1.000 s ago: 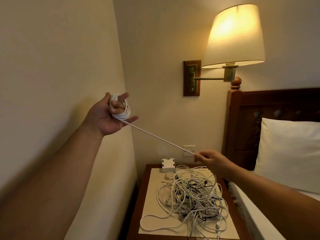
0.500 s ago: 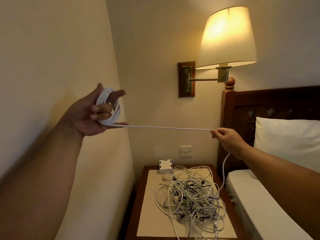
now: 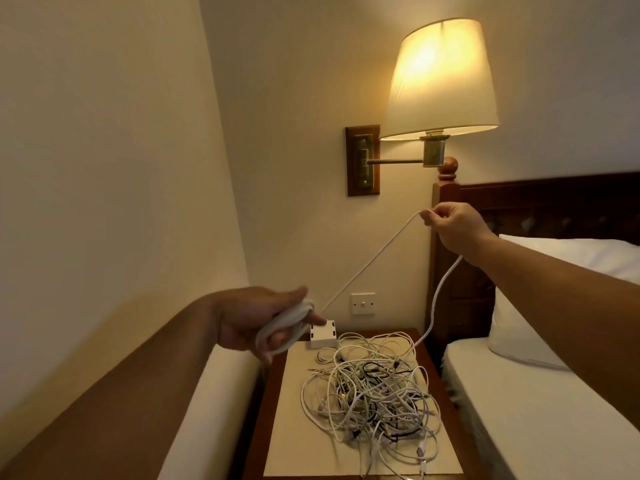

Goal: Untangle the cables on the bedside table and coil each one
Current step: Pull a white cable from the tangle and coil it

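Because the coil [image 3: 282, 329] is wound on the left hand [image 3: 252, 318], its fingers curl through the loops as a former. The right hand [image 3: 452, 228], raised above it, pinches the white cable [image 3: 367, 268] to hold the span taut. Slack drops below that hand to the tangle [image 3: 374, 389] on the bedside table [image 3: 270, 410].

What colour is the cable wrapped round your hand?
White: the thin round cable coiled on the left hand, head view.

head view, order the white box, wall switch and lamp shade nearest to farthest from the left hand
1. White box: on the bedside table, just right of the left hand.
2. Wall switch: behind the table, further right.
3. Lamp shade: high up, above and to the right.
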